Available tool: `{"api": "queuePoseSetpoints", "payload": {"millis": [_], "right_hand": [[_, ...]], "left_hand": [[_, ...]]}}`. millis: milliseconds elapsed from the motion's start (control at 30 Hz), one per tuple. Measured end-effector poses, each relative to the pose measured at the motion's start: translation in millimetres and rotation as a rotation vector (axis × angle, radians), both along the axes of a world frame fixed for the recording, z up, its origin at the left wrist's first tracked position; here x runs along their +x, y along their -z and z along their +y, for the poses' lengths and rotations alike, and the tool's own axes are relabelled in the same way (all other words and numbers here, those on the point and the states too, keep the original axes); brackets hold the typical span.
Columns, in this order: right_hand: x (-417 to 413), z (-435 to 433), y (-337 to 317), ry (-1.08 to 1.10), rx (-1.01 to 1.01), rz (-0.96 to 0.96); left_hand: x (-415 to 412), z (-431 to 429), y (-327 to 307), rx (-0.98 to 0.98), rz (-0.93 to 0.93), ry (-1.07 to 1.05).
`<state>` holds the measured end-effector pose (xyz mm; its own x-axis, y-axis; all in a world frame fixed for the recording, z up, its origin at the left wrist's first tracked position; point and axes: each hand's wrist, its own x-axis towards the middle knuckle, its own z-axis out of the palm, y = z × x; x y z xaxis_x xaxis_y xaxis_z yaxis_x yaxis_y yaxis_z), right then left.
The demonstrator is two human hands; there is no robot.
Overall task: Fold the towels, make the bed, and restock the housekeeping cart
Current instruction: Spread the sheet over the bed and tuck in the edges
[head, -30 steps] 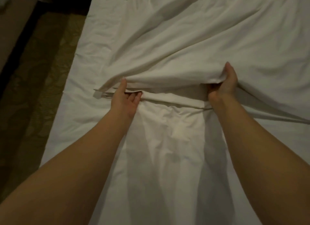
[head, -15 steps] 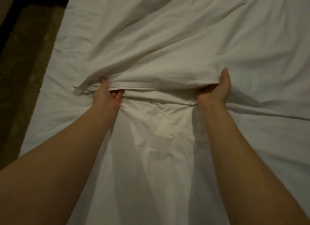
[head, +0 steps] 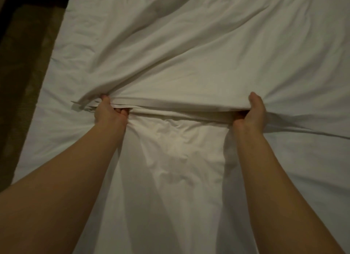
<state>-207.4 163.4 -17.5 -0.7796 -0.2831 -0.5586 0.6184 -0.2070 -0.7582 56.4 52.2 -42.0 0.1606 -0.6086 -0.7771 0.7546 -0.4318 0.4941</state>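
Observation:
A white top sheet (head: 189, 64) lies wrinkled over the far part of the bed, its near hem stretched taut between my hands. My left hand (head: 108, 112) grips the hem near its left corner, thumb on top and fingers curled underneath. My right hand (head: 252, 110) grips the same hem further right, thumb over the fabric, fingers hidden beneath it. The hem is lifted a little off the white bottom sheet (head: 170, 178), which lies creased between my forearms.
The bed's left edge (head: 37, 102) runs diagonally down the left side. Beyond it is dark patterned carpet (head: 20, 64). White bedding fills the rest of the view to the right and far side.
Both hands have closed tighter on the hem and spread apart, pulling it straight and taut. The left hand went from a loose touch to a full grip near the corner.

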Motion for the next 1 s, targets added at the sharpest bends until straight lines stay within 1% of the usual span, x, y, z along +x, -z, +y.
{"api": "queuePoseSetpoints", "payload": {"millis": [67,167,267,333,400,467,500,533,567,600,633,667,700,767,900,967,1000], "right_hand": [[-4,2,0,0.007,-0.015,0.025],[-14,-5,-10,-0.090,-0.133,-0.041],[-24,-4,-18,-0.129,-0.115,-0.071],[-28,4,-19,-0.097,-0.077,-0.075],[-33,13,-17,-0.039,-0.068,-0.083],[-34,21,-13,0.009,-0.068,-0.102],[-34,24,-11,0.022,-0.069,-0.113],[-34,26,-9,0.018,-0.069,-0.113],[-34,26,-10,0.000,-0.076,-0.101],[-35,25,-10,-0.018,-0.081,-0.082],[-36,23,-11,-0.028,-0.077,-0.067],[-38,20,-12,-0.038,-0.055,-0.047],[-40,19,-13,-0.039,-0.006,-0.020],[-43,20,-12,0.017,0.140,0.044],[-31,31,-2,0.075,0.371,0.129],[-25,32,6,0.087,0.469,0.168],[-23,30,10,0.093,0.521,0.218]], "left_hand": [[1,0,1,-0.001,0.004,0.004],[1,-1,2,-0.004,0.018,0.024],[2,-2,5,0.014,-0.026,0.048],[1,-3,4,0.016,-0.070,0.063],[1,-2,4,0.028,-0.051,0.066],[2,1,6,0.015,-0.122,0.064],[1,2,12,0.012,-0.099,0.070],[-2,4,14,0.027,0.009,0.037],[-3,4,15,0.015,0.008,-0.007],[-2,5,16,0.028,0.061,-0.050],[2,5,19,-0.006,0.015,-0.035],[3,5,18,-0.042,-0.058,0.033],[4,2,16,-0.019,-0.112,0.092],[5,-5,13,0.015,-0.059,0.083],[6,6,10,-0.079,-0.031,0.050],[6,4,9,-0.060,-0.002,0.006],[6,1,11,-0.039,0.007,-0.007]]}}
